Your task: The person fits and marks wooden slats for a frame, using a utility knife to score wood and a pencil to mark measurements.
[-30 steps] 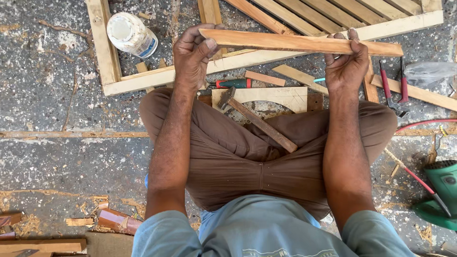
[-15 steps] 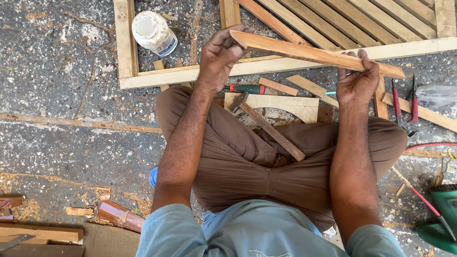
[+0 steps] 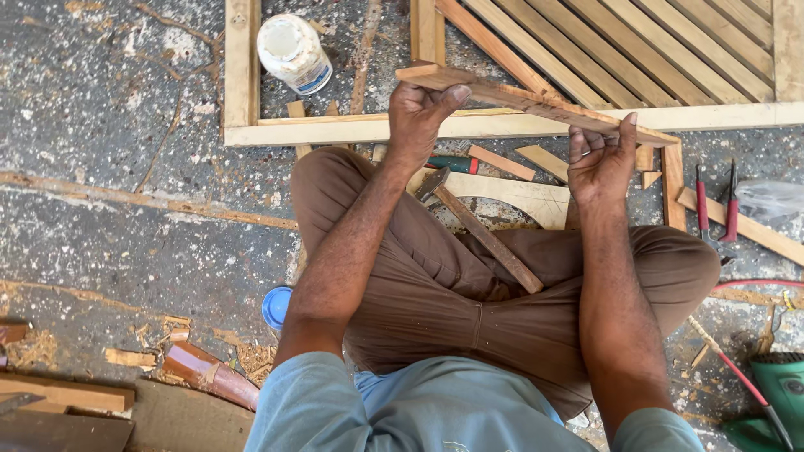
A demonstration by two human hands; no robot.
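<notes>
Both hands hold one wooden strip (image 3: 536, 105) above the crossed legs. The left hand (image 3: 419, 117) is clamped on its upper end, thumb on top; the right hand (image 3: 599, 163) grips near its lower end, which the fingers partly hide. Below the strip, a hammer (image 3: 481, 230) rests on the lap. Beyond the strip lies a slatted wooden frame (image 3: 502, 125), cut off at the top edge.

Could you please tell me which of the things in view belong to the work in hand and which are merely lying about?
In hand:
- wooden slat, held at its ends by the left hand and right hand
- slatted wooden frame just beyond it

Lying about:
- hammer resting on the lap
- white jar
- red-handled pliers
- blue lid
- green power tool
</notes>
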